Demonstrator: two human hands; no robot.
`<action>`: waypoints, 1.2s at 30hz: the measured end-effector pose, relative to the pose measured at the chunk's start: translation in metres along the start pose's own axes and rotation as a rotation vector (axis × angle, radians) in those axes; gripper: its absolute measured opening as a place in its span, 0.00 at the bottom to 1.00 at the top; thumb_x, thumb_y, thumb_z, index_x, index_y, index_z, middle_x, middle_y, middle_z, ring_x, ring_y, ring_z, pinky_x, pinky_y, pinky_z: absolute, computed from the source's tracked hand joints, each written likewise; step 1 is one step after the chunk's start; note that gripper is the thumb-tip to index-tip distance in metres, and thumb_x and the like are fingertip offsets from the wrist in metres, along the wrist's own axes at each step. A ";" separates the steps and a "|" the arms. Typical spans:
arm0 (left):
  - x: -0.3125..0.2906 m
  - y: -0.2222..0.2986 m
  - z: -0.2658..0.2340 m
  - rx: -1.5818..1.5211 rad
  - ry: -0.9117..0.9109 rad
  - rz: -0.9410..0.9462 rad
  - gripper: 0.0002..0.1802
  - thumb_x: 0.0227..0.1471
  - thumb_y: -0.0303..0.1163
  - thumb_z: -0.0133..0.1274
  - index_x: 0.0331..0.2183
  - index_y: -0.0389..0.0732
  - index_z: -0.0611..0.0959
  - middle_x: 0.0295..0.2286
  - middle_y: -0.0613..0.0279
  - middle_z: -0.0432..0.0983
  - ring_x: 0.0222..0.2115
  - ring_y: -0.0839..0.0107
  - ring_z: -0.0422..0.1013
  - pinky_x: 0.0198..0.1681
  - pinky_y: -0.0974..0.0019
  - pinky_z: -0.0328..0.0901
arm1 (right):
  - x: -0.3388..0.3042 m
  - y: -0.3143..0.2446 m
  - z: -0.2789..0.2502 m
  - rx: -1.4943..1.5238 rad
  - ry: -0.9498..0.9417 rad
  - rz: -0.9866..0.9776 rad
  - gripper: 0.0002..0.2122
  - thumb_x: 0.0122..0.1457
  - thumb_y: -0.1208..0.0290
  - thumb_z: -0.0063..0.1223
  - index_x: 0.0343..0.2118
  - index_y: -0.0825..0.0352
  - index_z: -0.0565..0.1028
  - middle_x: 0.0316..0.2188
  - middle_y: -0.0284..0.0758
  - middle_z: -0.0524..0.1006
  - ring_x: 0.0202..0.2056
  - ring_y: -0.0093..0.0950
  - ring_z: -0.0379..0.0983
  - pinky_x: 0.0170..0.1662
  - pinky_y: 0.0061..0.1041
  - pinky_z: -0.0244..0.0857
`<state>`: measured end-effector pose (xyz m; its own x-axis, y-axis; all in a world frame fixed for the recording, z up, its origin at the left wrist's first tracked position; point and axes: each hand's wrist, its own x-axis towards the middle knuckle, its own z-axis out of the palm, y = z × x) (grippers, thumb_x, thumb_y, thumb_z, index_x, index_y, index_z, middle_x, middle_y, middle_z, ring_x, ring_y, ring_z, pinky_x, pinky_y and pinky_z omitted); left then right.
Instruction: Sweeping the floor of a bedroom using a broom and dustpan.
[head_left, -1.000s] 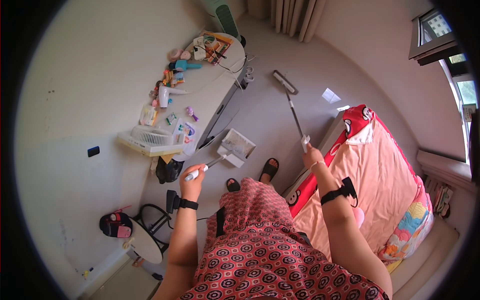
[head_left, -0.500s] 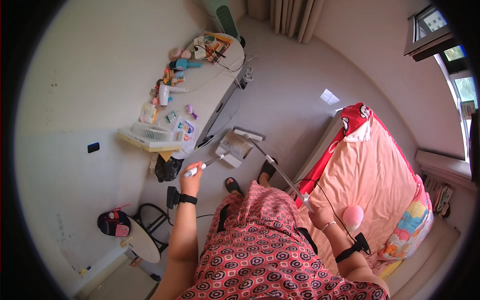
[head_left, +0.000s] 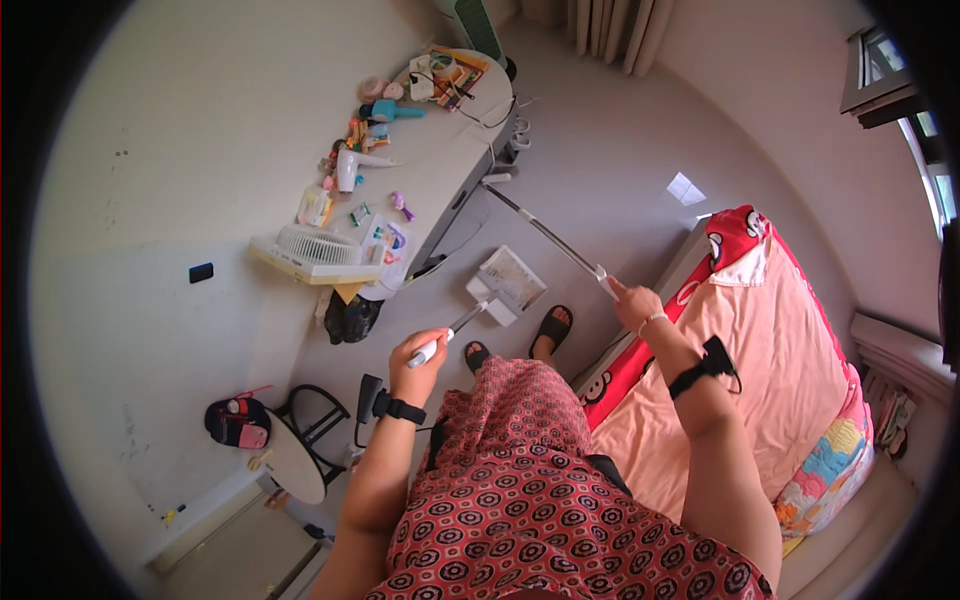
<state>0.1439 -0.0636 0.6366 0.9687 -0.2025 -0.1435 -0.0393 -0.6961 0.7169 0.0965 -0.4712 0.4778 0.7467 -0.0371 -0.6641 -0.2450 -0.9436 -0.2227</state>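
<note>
My left hand is closed round the white grip of a long-handled dustpan. Its pale scoop rests on the grey floor ahead of my feet, with debris or marks inside too small to make out. Held by the white end of its pole, a broom slants from my right hand away to the left. The broom's head lies at the side of the desk, partly hidden by the desk edge.
On the desk are a white hair dryer, a fan-like grille and several small items. A black bag hangs or stands below its near end. The bed is at right; a round stool holds a backpack at left.
My right hand has moved forward, taking the broom head from the dustpan's far edge to the desk's side. The dustpan appears slightly further right, and the whole view has shifted.
</note>
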 end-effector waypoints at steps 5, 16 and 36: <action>-0.019 0.012 -0.002 -0.005 0.013 -0.008 0.05 0.53 0.22 0.58 0.34 0.34 0.84 0.37 0.53 0.83 0.37 0.60 0.79 0.43 0.63 0.72 | 0.071 -0.050 0.003 -0.052 -0.082 -0.085 0.29 0.63 0.74 0.42 0.68 0.50 0.59 0.41 0.44 0.82 0.43 0.42 0.80 0.43 0.39 0.75; -0.050 0.003 -0.034 -0.069 0.072 -0.073 0.06 0.51 0.18 0.58 0.34 0.33 0.83 0.36 0.53 0.83 0.36 0.59 0.79 0.42 0.63 0.73 | 0.031 -0.024 0.003 -0.425 -0.283 -0.227 0.38 0.55 0.72 0.62 0.68 0.61 0.56 0.40 0.39 0.83 0.43 0.38 0.81 0.39 0.35 0.76; -0.059 -0.013 -0.105 0.019 -0.005 0.020 0.06 0.49 0.19 0.57 0.33 0.34 0.82 0.35 0.52 0.83 0.35 0.55 0.79 0.40 0.61 0.73 | -0.216 0.065 -0.015 0.068 -0.099 0.215 0.27 0.60 0.65 0.50 0.64 0.48 0.66 0.34 0.48 0.81 0.38 0.48 0.78 0.43 0.46 0.71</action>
<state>0.1128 0.0302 0.7075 0.9664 -0.2202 -0.1324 -0.0638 -0.7049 0.7064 -0.0715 -0.5294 0.6179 0.6098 -0.1988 -0.7672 -0.4350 -0.8932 -0.1143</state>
